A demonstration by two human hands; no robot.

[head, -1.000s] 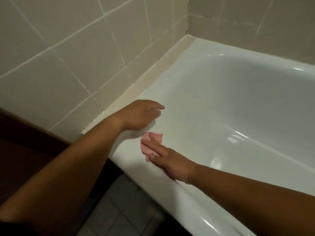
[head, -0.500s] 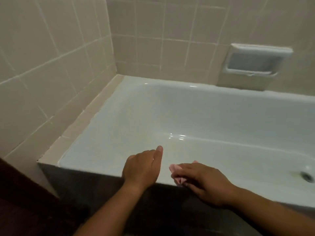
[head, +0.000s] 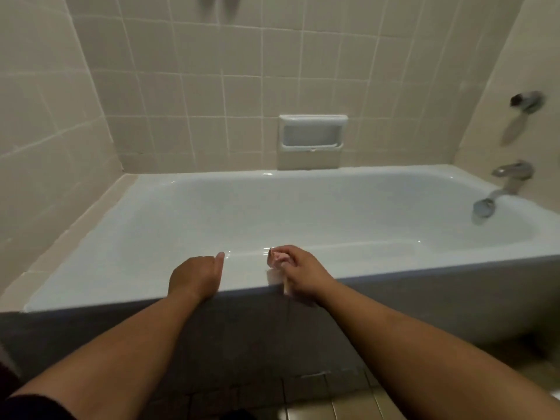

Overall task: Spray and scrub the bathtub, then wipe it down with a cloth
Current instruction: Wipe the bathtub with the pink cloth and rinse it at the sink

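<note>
A white bathtub (head: 127,268) fills the middle of the view, its near rim running left to right. My right hand (head: 298,272) is at the near rim and its curled fingers grip a small pink cloth (head: 278,258). Only a bit of the cloth shows between the fingers. My left hand (head: 197,275) rests on the same rim just to the left, fingers together and the thumb pointing forward, holding nothing.
Beige tiled walls surround the tub on three sides. A recessed soap dish (head: 312,133) sits in the back wall. A metal faucet (head: 512,172) with a spout (head: 485,206) and a valve (head: 525,101) are on the right wall. Tiled floor (head: 348,404) lies below the tub's front panel.
The view has pulled back and swung right, from the tub's left corner to its whole length. My right hand went from pressing the cloth flat to gripping it bunched up.
</note>
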